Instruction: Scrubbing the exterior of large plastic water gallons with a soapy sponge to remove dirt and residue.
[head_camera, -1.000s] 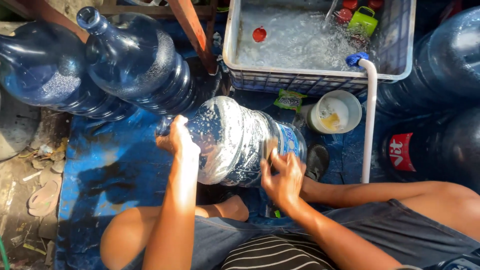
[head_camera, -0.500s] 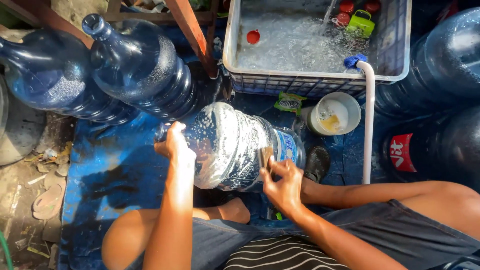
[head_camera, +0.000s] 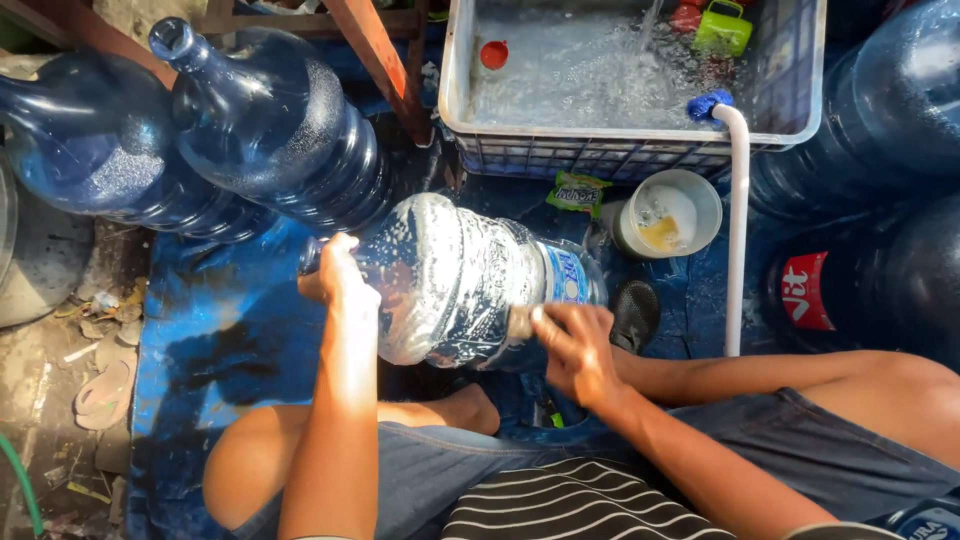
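Soapy blue plastic water jug lies across the lap, long axis running nine to three. Left hand clasps its neck at nine; right hand, fingers curled around a scrubber, presses its base-end wall at four.

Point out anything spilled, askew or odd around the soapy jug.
The big water jug lies on its side, streaked with white suds, between the left hand and the right hand. A small green packet lies loose on the wet blue mat beside a white cup. Nothing looks broken.
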